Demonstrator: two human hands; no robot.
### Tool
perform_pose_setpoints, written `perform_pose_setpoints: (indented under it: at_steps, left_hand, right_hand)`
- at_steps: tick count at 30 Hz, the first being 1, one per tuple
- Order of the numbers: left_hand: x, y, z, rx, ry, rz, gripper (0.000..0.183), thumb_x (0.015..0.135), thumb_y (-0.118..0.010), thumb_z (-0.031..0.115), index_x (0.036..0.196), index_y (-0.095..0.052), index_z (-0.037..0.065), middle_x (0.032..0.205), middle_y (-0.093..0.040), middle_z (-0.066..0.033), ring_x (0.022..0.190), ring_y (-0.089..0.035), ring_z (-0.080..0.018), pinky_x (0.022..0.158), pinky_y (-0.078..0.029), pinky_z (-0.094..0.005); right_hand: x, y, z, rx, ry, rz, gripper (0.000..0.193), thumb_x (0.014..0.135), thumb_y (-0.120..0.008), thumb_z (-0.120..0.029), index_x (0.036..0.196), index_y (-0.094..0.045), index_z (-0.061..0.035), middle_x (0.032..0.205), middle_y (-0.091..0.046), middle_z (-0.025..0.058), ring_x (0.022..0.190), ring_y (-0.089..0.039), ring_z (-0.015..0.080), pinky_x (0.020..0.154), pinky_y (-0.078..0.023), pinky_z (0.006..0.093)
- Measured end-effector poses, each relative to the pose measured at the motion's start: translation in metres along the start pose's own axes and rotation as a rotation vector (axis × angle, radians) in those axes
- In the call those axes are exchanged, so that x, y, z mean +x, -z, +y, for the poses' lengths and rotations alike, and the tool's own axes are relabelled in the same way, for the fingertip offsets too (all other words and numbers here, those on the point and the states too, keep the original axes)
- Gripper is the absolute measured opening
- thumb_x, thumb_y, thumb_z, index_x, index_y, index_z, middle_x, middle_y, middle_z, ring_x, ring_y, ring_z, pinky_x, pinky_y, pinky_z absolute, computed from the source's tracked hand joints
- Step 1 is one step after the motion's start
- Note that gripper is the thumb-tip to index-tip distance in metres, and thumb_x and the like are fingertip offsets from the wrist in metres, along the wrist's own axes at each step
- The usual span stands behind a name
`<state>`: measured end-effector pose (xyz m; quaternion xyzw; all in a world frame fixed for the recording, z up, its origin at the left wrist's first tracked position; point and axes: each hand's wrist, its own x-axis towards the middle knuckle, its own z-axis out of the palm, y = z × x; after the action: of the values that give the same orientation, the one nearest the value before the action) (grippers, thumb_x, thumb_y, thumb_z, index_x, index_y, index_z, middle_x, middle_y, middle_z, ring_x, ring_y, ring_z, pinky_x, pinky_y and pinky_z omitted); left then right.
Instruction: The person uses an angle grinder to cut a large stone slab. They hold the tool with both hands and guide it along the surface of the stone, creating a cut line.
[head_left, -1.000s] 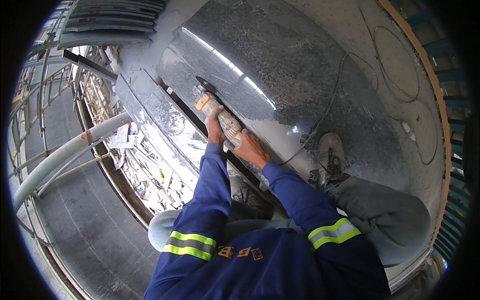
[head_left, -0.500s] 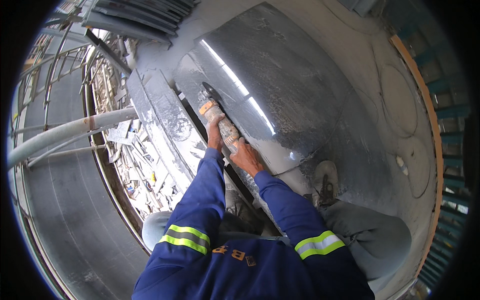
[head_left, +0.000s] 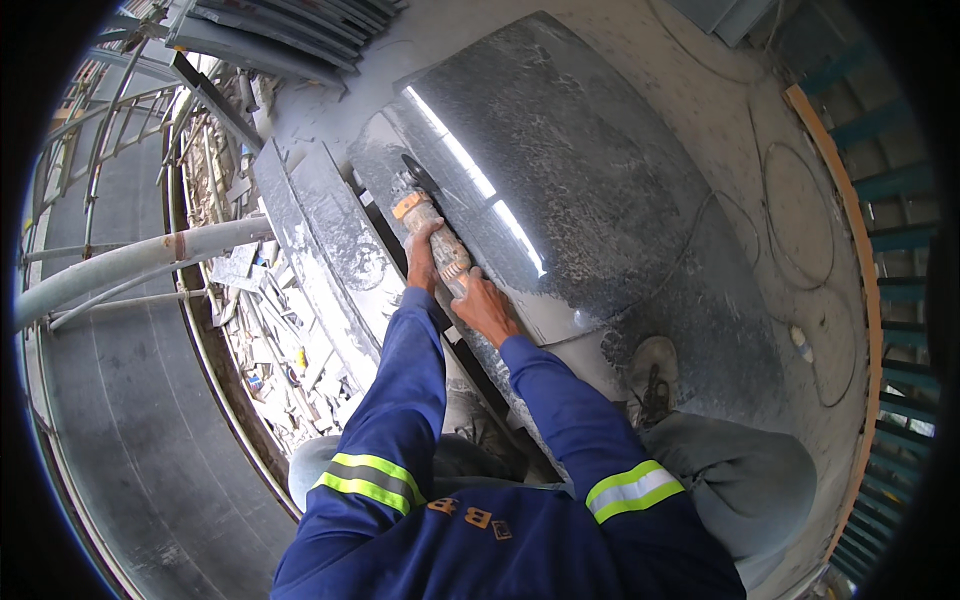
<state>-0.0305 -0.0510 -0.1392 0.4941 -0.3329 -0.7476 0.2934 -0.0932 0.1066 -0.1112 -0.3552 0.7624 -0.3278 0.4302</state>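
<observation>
Both my hands are on a dusty angle grinder [head_left: 436, 232] with orange parts. My left hand [head_left: 422, 258] wraps its body behind the head. My right hand [head_left: 484, 306] grips the rear end, nearer to me. At the far end a dark round disc [head_left: 419, 174] stands on edge at the dark polished stone slab [head_left: 600, 170]; whether it touches the slab I cannot tell. White dust coats the slab's left strip beside the tool. A dark gap runs along that edge, with narrow dusty stone strips [head_left: 325, 230] to its left.
Broken offcuts [head_left: 270, 350] lie in a heap at the left, past a thick metal pipe [head_left: 140, 265]. Dark slabs [head_left: 270, 40] are stacked at the far left. A cable [head_left: 690, 235] crosses the big slab and loops on the floor at right. My shoe [head_left: 655, 370] rests by the slab.
The grinder and both hands have shifted slightly away from me and to the left. My grip on the tool looks the same. The cable now arcs higher across the slab.
</observation>
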Motion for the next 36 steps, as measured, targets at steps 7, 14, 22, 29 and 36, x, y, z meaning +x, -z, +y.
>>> perform_pose_setpoints:
  at_steps: [7, 14, 22, 29, 36]
  left_hand:
    - [0.001, -0.004, 0.002, 0.004, 0.001, 0.000, 0.041, 0.080, -0.070, 0.021, 0.109, -0.050, -0.001, 0.077, -0.061, -0.0136, 0.060, -0.066, -0.0288, 0.055, -0.059, -0.0427]
    - [0.008, -0.008, 0.003, 0.026, 0.017, 0.051, 0.034, 0.078, -0.070, 0.019, 0.105, -0.057, 0.002, 0.077, -0.060, -0.0092, 0.061, -0.063, -0.0245, 0.057, -0.057, -0.0391]
    - [0.014, -0.007, 0.011, 0.012, 0.106, 0.054, 0.032, 0.078, -0.070, 0.019, 0.102, -0.056, 0.003, 0.075, -0.060, -0.0097, 0.056, -0.062, -0.0255, 0.054, -0.057, -0.0397]
    - [0.017, -0.009, 0.019, -0.008, 0.122, -0.023, 0.029, 0.079, -0.069, 0.020, 0.097, -0.055, 0.003, 0.073, -0.060, -0.0095, 0.056, -0.062, -0.0246, 0.052, -0.057, -0.0394]
    - [0.025, -0.005, 0.025, -0.012, 0.126, -0.008, 0.026, 0.080, -0.068, 0.019, 0.097, -0.055, 0.003, 0.072, -0.060, -0.0099, 0.054, -0.062, -0.0249, 0.052, -0.057, -0.0402]
  right_hand:
    - [0.005, -0.001, 0.000, 0.002, -0.031, -0.013, 0.049, 0.077, -0.067, -0.018, 0.114, -0.046, 0.0059, 0.104, -0.065, 0.0371, 0.101, -0.063, 0.0513, 0.090, -0.050, 0.0551]
    - [0.010, 0.000, -0.001, 0.022, -0.065, -0.036, 0.053, 0.078, -0.065, -0.018, 0.120, -0.046, 0.0072, 0.111, -0.064, 0.0364, 0.106, -0.063, 0.0496, 0.094, -0.049, 0.0541]
    - [0.012, 0.011, -0.018, 0.019, -0.106, -0.088, 0.059, 0.078, -0.065, -0.019, 0.126, -0.045, 0.0089, 0.116, -0.062, 0.0359, 0.111, -0.062, 0.0476, 0.097, -0.048, 0.0515]
    - [0.013, 0.017, -0.030, 0.007, -0.121, -0.080, 0.059, 0.079, -0.065, -0.020, 0.127, -0.044, 0.0085, 0.119, -0.061, 0.0352, 0.113, -0.061, 0.0476, 0.098, -0.047, 0.0521]
    - [0.022, 0.008, -0.028, 0.063, -0.107, -0.072, 0.054, 0.077, -0.064, -0.018, 0.122, -0.047, 0.0063, 0.116, -0.062, 0.0362, 0.112, -0.060, 0.0502, 0.097, -0.047, 0.0533]
